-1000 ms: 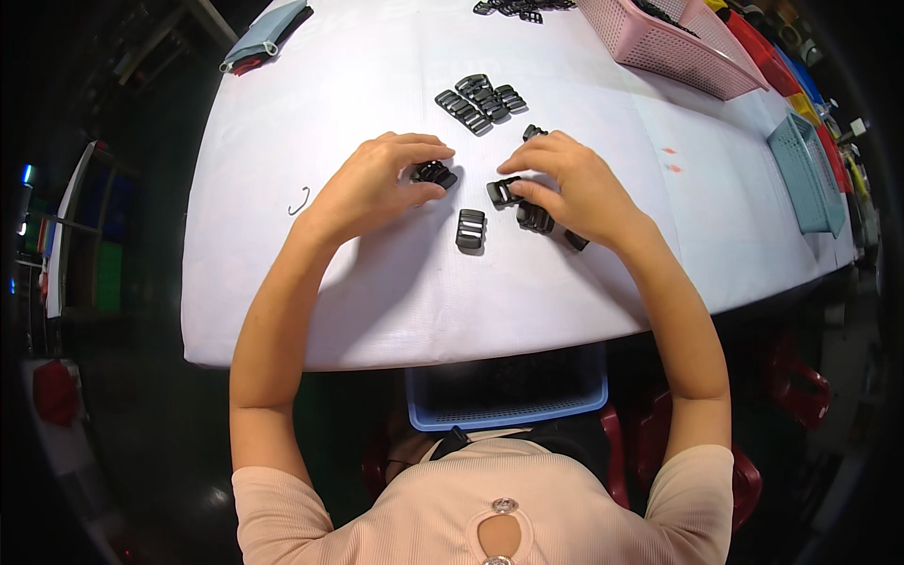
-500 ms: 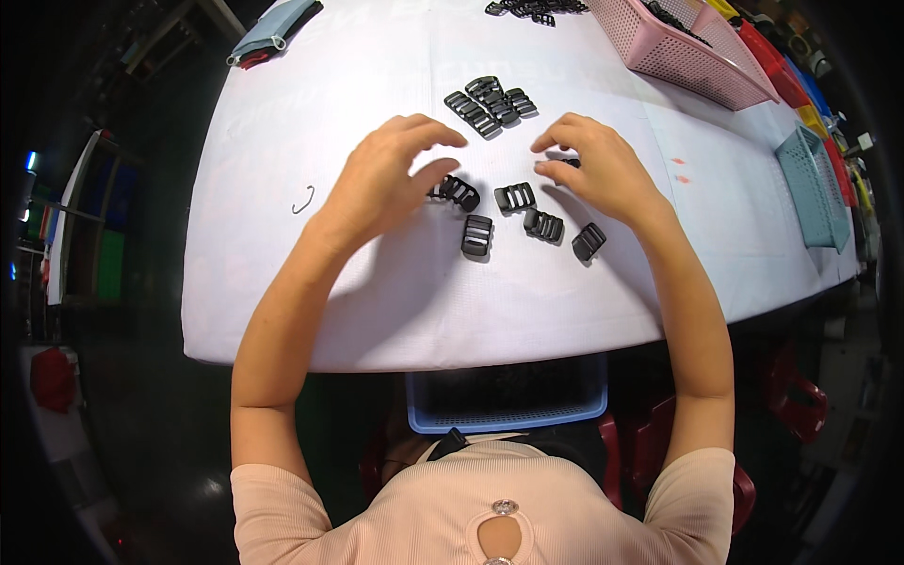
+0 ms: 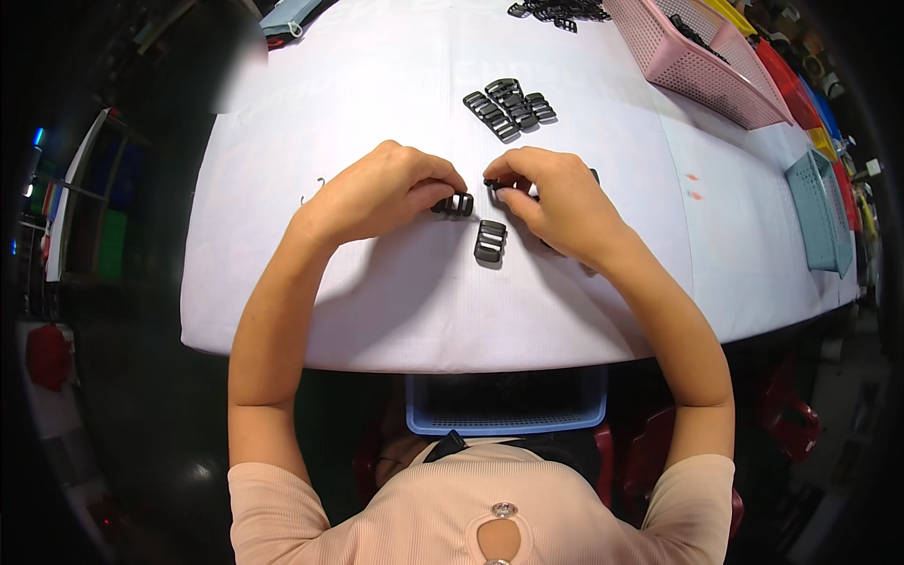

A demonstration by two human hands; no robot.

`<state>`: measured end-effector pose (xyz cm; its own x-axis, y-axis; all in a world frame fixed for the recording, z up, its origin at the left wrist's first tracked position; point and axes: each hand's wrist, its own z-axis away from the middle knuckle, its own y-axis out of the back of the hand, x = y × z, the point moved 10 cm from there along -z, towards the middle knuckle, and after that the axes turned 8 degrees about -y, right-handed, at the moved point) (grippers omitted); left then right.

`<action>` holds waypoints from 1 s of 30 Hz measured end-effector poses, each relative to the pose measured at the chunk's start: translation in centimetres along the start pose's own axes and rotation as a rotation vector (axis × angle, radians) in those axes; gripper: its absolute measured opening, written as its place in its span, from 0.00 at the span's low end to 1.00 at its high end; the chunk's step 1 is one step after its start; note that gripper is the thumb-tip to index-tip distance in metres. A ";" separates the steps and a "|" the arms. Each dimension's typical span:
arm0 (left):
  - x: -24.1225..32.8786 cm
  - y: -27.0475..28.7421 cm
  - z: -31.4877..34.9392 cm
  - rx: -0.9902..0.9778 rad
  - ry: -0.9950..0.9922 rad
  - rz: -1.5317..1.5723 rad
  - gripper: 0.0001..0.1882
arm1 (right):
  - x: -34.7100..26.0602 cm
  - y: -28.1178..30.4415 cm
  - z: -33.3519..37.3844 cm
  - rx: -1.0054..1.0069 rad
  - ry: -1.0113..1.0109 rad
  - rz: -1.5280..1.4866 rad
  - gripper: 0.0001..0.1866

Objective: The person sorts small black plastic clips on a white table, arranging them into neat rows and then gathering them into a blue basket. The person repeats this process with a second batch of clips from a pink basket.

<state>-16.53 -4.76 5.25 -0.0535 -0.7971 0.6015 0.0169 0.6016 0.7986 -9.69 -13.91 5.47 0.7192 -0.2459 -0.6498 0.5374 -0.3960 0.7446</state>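
Observation:
My left hand (image 3: 391,193) is closed, with thumb and fingers pinching a slotted black plastic strap buckle (image 3: 460,204) at the table surface. Opposite it, my right hand (image 3: 560,202) pinches another black buckle (image 3: 492,185), mostly covered by the fingers. Between and just nearer than the hands, a single buckle (image 3: 490,242) lies flat with its slots showing. More dark pieces are partly hidden under and behind my right hand. Beyond both hands, a small cluster of buckles (image 3: 508,108) rests on the white-covered table (image 3: 395,311).
A larger heap of black buckles (image 3: 565,11) lies at the far edge, beside a pink perforated basket (image 3: 697,66). A teal basket (image 3: 819,217) stands at the right. Folded cloth (image 3: 290,17) lies far left. Below the table's front edge is a blue crate (image 3: 508,421).
Both hands have closed from an open-fingered pose onto buckles. My right hand moved left and down over the loose pieces. The view has shifted slightly.

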 end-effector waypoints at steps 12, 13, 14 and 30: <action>-2.4 4.4 -8.0 0.341 -0.042 -0.271 0.15 | 8.2 5.2 -10.3 0.131 -0.185 0.142 0.15; -3.4 4.1 -9.3 0.349 -0.047 -0.258 0.16 | 9.0 5.0 -12.1 0.166 -0.168 0.204 0.15; -4.2 3.5 -10.7 0.350 -0.055 -0.240 0.17 | 10.7 3.6 -13.6 0.071 -0.197 0.150 0.18; -7.8 2.1 -8.5 0.304 0.158 0.165 0.17 | 10.2 4.5 -13.9 0.110 -0.136 -0.033 0.12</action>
<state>-7.57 2.28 2.39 0.0801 -0.6725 0.7358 -0.2863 0.6915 0.6632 6.17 -5.92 4.36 0.6317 -0.3459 -0.6938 0.5030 -0.4981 0.7063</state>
